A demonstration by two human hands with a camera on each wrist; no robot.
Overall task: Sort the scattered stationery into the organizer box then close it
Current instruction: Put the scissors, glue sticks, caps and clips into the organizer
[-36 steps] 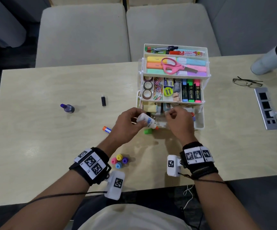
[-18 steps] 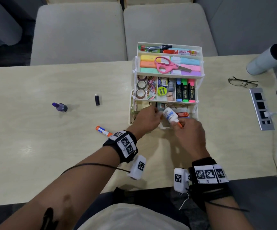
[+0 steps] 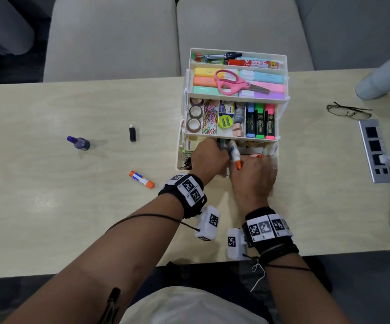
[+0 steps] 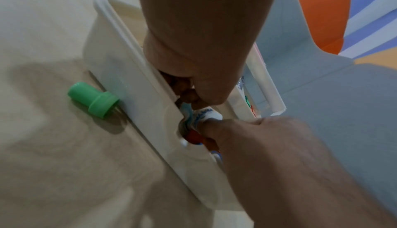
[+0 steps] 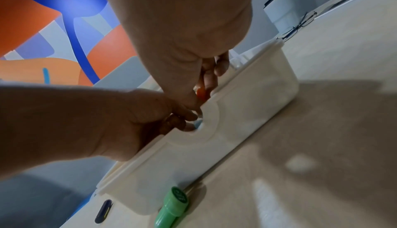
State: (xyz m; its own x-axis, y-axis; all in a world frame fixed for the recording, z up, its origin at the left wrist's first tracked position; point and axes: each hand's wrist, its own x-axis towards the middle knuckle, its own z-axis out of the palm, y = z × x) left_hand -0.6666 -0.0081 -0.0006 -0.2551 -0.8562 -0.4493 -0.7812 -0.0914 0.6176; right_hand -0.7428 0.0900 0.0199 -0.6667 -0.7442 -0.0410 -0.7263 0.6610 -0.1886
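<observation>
Both hands, left hand point(image 3: 209, 160) and right hand point(image 3: 252, 178), pinch the glue bottle point(image 3: 234, 155) (light, smooth-sided, likely slippery); its body gives the safest hold.

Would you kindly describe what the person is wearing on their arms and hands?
Both forearms are bare. Each wrist carries a black band with white square-coded tags and a small white camera box beneath, trailing a thin black cable. The right hand wears a ring.

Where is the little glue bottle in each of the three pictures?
Head: glue bottle at centre, between both hands over the box's bottom tray.
Left wrist: right of centre, white and blue body among the fingertips.
Right wrist: only its orange tip shows, at centre.
Shared landmark: the box's front wall.
</observation>
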